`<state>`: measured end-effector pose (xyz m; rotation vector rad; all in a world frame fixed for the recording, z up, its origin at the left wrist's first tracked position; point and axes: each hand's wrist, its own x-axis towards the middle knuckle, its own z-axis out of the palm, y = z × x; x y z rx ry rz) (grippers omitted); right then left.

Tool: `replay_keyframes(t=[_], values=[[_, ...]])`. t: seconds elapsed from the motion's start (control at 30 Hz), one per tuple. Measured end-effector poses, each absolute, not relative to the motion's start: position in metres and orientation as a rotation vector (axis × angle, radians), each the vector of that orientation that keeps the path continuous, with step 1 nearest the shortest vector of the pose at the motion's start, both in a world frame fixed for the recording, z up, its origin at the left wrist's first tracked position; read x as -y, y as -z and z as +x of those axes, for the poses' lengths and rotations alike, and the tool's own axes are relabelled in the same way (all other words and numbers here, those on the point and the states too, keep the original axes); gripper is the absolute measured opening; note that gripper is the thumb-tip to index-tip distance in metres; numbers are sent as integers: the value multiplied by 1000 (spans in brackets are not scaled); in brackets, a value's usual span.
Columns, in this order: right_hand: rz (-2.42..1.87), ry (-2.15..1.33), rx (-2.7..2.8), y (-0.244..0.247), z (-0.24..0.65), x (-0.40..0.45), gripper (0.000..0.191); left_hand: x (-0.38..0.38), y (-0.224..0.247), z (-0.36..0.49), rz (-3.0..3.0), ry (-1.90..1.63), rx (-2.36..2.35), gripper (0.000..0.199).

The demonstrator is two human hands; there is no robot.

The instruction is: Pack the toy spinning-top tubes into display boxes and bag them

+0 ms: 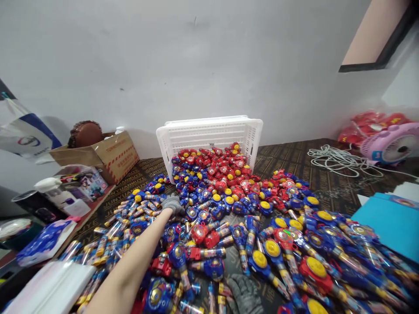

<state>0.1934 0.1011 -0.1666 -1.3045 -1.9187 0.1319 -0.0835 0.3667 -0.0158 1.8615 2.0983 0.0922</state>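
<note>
Head view: left hand (172, 203), gloved, fingers curled loosely onto blue toys (196, 198) at the pile's middle, before the tipped white crate (209, 131); grip unclear. Right hand (245, 295), gloved, rests spread at the near edge. Judged step: picking from the pile; closing on one toy is due. Cardboard box (113, 155) print unreadable.

1. Open cardboard box (109, 155) far left, against the wall; brown round object (85, 133) behind it.
2. Pink fan (391, 147) far right, red packaged items (373, 122) behind.
3. White cord (337, 159), loosely coiled, beside the fan.
4. Blue sheet (389, 222) at the right edge.
</note>
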Motion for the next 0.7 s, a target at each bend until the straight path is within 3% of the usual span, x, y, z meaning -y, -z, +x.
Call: replay_keyframes(t=[0.17, 0.27, 0.37, 0.6, 0.7], values=[[-1293, -383, 1777, 140, 197, -107, 38, -316, -20, -90, 1862, -545, -1895, 56], [-1332, -429, 1716, 107, 206, -104, 36, -257, -34, -82, 1718, -641, -1519, 56], [-1300, -449, 1779, 70, 212, -106, 37, -196, -39, -62, 1434, -672, -1135, 44], [-1152, -301, 2014, 39, 210, -95, 36, -118, -16, -22, 1181, -879, -1143, 38], [-1137, -163, 2023, 35, 209, -87, 38, -103, -4, -12, 1028, -1042, -1193, 46]])
